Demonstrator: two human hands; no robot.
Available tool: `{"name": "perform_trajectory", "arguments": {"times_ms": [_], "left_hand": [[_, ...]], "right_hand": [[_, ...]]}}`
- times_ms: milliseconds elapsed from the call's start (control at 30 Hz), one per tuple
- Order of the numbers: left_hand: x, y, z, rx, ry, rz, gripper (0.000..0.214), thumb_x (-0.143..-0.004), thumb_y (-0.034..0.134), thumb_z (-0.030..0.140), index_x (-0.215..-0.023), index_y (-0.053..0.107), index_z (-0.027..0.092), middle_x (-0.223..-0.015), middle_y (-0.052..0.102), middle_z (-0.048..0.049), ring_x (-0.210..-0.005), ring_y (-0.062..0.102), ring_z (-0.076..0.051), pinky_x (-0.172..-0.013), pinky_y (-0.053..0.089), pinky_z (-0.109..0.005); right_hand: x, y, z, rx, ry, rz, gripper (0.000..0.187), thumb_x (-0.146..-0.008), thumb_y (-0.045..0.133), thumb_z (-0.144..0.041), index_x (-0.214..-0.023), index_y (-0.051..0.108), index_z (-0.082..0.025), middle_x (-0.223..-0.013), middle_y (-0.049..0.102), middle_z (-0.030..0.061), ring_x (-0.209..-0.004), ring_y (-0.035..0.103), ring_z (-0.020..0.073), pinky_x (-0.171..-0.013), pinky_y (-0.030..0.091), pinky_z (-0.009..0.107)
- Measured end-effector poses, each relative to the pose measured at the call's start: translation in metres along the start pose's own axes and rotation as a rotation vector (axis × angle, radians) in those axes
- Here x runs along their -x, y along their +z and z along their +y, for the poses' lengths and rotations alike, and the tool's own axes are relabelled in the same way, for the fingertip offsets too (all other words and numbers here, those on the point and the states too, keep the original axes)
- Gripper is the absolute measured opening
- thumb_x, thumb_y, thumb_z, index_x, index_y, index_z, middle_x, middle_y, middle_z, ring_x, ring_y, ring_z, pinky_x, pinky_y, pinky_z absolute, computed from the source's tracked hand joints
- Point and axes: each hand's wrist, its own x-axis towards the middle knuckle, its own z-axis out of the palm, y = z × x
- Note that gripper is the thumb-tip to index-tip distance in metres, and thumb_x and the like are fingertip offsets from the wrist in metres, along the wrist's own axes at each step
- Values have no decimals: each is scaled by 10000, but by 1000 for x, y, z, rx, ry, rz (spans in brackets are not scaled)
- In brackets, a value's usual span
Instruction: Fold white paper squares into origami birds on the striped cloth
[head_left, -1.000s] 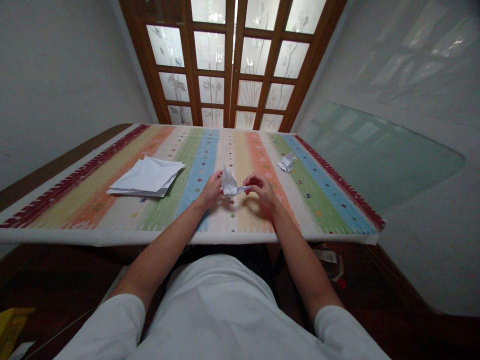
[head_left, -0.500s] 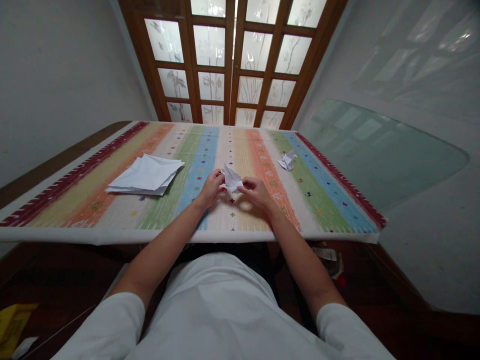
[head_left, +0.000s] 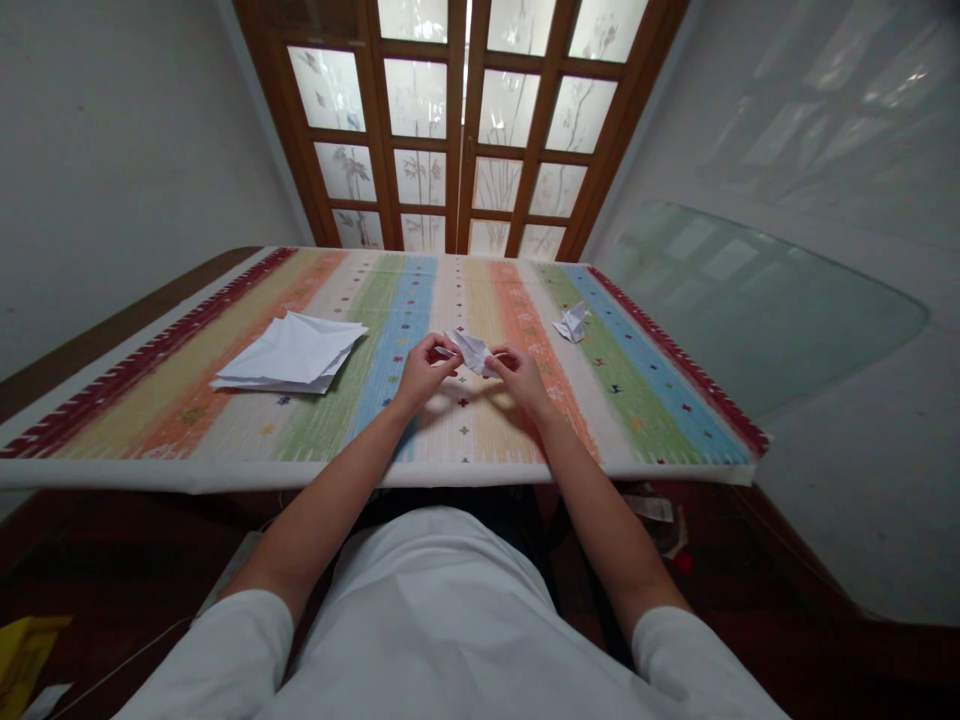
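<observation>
A small folded white paper figure (head_left: 472, 352), with pointed flaps, is held between my two hands just over the middle of the table. My left hand (head_left: 427, 370) pinches a thin pointed end of it at the left between thumb and fingers. On the other side my right hand (head_left: 517, 376) grips the paper's right edge, thumb in front and fingers behind. Parts of the folds are hidden by my fingertips. Another folded paper figure (head_left: 572, 322), shaped like a paper crane, rests on the cloth to the right.
A stack of white paper sheets (head_left: 291, 352) lies at the left on the striped tablecloth (head_left: 360, 400). Glazed wooden doors (head_left: 456, 140) stand beyond the table. A glass panel (head_left: 765, 300) leans at the right wall. Something yellow (head_left: 30, 650) is on the floor at lower left.
The folded paper has tipped over to the left, its point now leaning toward my left hand. My left fingers have shifted their hold to a thin end; the right hand has moved slightly right.
</observation>
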Motion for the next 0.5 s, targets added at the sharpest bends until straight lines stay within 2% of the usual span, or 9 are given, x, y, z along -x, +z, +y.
{"name": "perform_trajectory", "arguments": {"times_ms": [167, 300, 433, 500], "left_hand": [[5, 1, 5, -103, 105, 10, 302, -743, 838, 325, -837, 576, 209, -950, 716, -32, -863, 689, -153, -749, 586, -249], [12, 3, 10, -125, 161, -49, 256, -799, 791, 328, -866, 572, 214, -996, 738, -56, -976, 715, -182, -837, 597, -284], [18, 4, 14, -163, 216, -102, 259, -826, 791, 346, -859, 569, 217, -1022, 731, -65, -1013, 710, -191, -830, 588, -276], [20, 6, 16, -197, 240, -121, 257, -835, 790, 342, -843, 565, 219, -1027, 728, -67, -1018, 703, -196, -806, 577, -267]], "right_hand": [[2, 2, -2, 38, -86, -51, 514, -809, 819, -702, -1032, 712, -252, -1006, 774, 81, -908, 743, 239, -820, 603, 370], [4, 0, -8, 4, -114, -131, 529, -832, 785, -741, -1032, 745, -253, -1038, 771, 71, -947, 725, 235, -881, 582, 371], [5, -3, -12, 7, -74, -122, 578, -899, 653, -814, -981, 760, -251, -1027, 764, 61, -949, 703, 228, -892, 561, 367], [4, -3, -13, 3, -60, -109, 574, -874, 680, -818, -934, 751, -251, -1014, 766, 56, -969, 702, 235, -921, 558, 377]]}}
